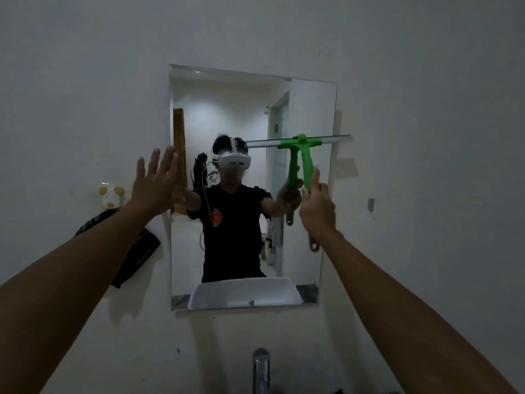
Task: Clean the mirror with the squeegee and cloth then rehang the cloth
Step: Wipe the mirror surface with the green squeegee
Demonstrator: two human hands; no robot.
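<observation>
A frameless rectangular mirror [306, 109] hangs on the white wall. My right hand [318, 209] grips the green handle of a squeegee [308, 163], whose horizontal blade lies against the glass at the mirror's right side, about mid-height. My left hand [154, 183] is spread flat with fingers apart, pressed at the mirror's left edge. A dark cloth [139, 257] hangs on the wall left of the mirror, partly hidden behind my left forearm.
A small cream and yellow animal-shaped hook [110, 196] is stuck to the wall above the cloth. A chrome tap [260, 371] rises at the bottom centre. A small grey fitting [371, 204] sits on the wall to the right.
</observation>
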